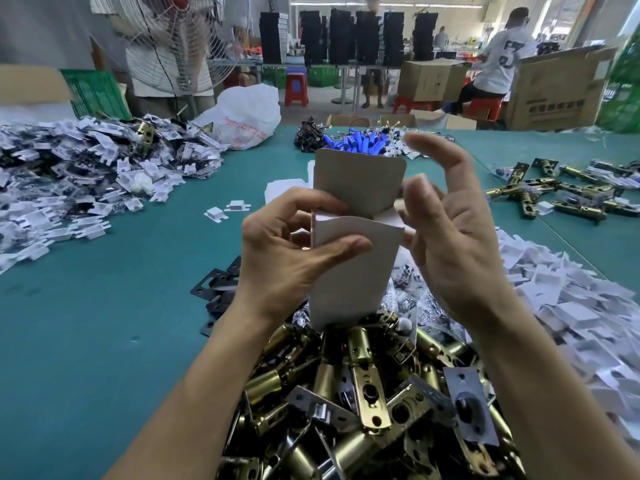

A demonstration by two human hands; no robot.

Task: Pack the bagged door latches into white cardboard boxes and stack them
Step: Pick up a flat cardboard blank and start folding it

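Observation:
A white cardboard box (349,282) stands upright in mid-air over the table, its top flap (360,181) raised and showing grey-brown inside. My left hand (291,258) grips the box's left side, thumb across the front. My right hand (457,230) is at the box's right top corner, fingers spread, fingertips touching a side flap. What lies inside the box is hidden. A heap of brass door latches (367,393) lies below my hands. More brass latches (554,192) lie at the right.
Heaps of flat white box blanks lie at the left (86,174) and right (571,306) on the green table (104,323). Black plates (214,285), a blue-parts pile (360,142), a white plastic bag (246,116), a fan (180,43), and people beyond.

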